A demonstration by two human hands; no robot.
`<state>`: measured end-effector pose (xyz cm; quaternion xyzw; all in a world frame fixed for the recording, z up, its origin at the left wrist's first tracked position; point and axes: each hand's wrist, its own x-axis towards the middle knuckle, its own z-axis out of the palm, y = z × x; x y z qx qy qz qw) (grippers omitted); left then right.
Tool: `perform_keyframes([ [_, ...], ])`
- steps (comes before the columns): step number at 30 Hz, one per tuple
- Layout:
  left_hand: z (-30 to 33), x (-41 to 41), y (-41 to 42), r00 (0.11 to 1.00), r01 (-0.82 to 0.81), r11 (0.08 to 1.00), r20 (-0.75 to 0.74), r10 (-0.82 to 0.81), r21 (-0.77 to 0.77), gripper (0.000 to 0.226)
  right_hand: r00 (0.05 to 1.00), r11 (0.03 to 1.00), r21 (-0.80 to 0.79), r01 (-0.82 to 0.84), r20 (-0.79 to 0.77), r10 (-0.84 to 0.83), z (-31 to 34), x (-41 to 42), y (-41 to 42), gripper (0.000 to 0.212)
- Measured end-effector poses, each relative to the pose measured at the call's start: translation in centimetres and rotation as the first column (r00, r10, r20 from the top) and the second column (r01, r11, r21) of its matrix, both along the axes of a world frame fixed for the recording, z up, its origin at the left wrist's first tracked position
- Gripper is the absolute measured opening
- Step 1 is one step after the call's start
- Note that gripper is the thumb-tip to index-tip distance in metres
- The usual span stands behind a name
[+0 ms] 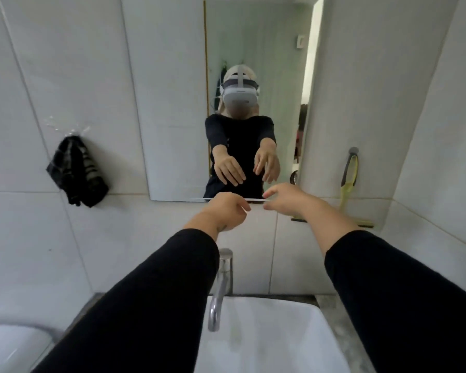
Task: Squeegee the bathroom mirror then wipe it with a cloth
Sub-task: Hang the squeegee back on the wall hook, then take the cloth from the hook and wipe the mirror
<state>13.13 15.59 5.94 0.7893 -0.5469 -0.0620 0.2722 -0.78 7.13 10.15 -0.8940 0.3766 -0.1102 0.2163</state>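
The bathroom mirror (172, 103) hangs on the white tiled wall above the sink. Both of my hands reach out just below its bottom edge. My left hand (228, 211) and my right hand (285, 199) hold nothing, with fingers loosely spread. A yellow-green squeegee (349, 184) hangs from a hook on the wall right of the mirror, its blade low by the tile ledge, just right of my right hand. A dark checked cloth (77, 170) hangs from a hook on the wall left of the mirror, well away from my left hand.
A chrome tap (221, 286) rises under my arms over the white sink (267, 340). A white toilet lid (8, 345) shows at the bottom left. The mirror reflects a person in black sleeves and a doorway.
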Motion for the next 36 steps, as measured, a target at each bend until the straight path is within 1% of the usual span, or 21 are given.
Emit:
perform_keyframes([
  [4, 1.4, 5.1, 5.8, 0.991, -0.122, 0.992, 0.059, 0.124, -0.040, 0.026, 0.994, 0.996, 0.008, -0.091, 0.066, 0.090, 0.4, 5.9, 4.4, 0.039],
  [9, 3.0, 11.8, 13.1, 0.955, -0.241, 0.955, 0.132, 0.265, -0.175, 0.026, 0.964, 0.977, 0.009, -0.213, 0.164, 0.208, 0.9, 14.3, 9.6, 0.033],
  [12, 3.6, 16.1, 16.8, 0.909, -0.345, 0.894, 0.137, 0.395, -0.285, 0.030, 0.942, 0.962, 0.000, -0.271, 0.203, 0.266, 1.1, 19.5, 12.7, 0.030],
  [15, 3.6, 20.3, 19.3, 0.870, -0.396, 0.825, 0.123, 0.477, -0.403, 0.031, 0.914, 0.950, -0.036, -0.311, 0.264, 0.309, 1.7, 24.2, 15.3, 0.031],
  [19, 3.2, 24.8, 21.3, 0.821, -0.470, 0.749, 0.079, 0.565, -0.467, 0.031, 0.866, 0.944, -0.031, -0.329, 0.390, 0.314, 2.5, 29.1, 17.6, 0.034],
  [22, 2.9, 27.1, 21.1, 0.808, -0.515, 0.732, 0.033, 0.588, -0.447, 0.037, 0.830, 0.946, -0.082, -0.315, 0.459, 0.316, 2.8, 32.2, 18.4, 0.035],
  [25, 2.5, 28.4, 20.3, 0.819, -0.518, 0.736, -0.004, 0.574, -0.436, 0.042, 0.795, 0.944, -0.126, -0.304, 0.512, 0.324, 2.7, 34.9, 18.9, 0.036],
  [27, 2.2, 29.4, 19.8, 0.825, -0.509, 0.725, -0.023, 0.565, -0.465, 0.038, 0.782, 0.946, -0.163, -0.281, 0.532, 0.324, 2.4, 36.5, 19.0, 0.037],
  [30, 2.2, 31.2, 19.4, 0.825, -0.499, 0.699, -0.033, 0.564, -0.513, 0.033, 0.775, 0.953, -0.229, -0.200, 0.558, 0.297, 1.8, 38.6, 18.6, 0.037],
  [33, 2.5, 32.9, 18.9, 0.847, -0.476, 0.746, -0.016, 0.531, -0.465, 0.033, 0.774, 0.958, -0.253, -0.136, 0.577, 0.262, 1.2, 40.1, 18.1, 0.037],
  [35, 2.6, 33.4, 18.5, 0.867, -0.450, 0.783, -0.001, 0.498, -0.430, 0.035, 0.746, 0.972, -0.208, -0.107, 0.630, 0.217, 1.0, 40.8, 17.9, 0.037],
  [36, 2.8, 33.6, 18.4, 0.872, -0.442, 0.787, 0.001, 0.490, -0.431, 0.035, 0.728, 0.978, -0.186, -0.097, 0.657, 0.197, 1.0, 41.2, 17.8, 0.037],
])
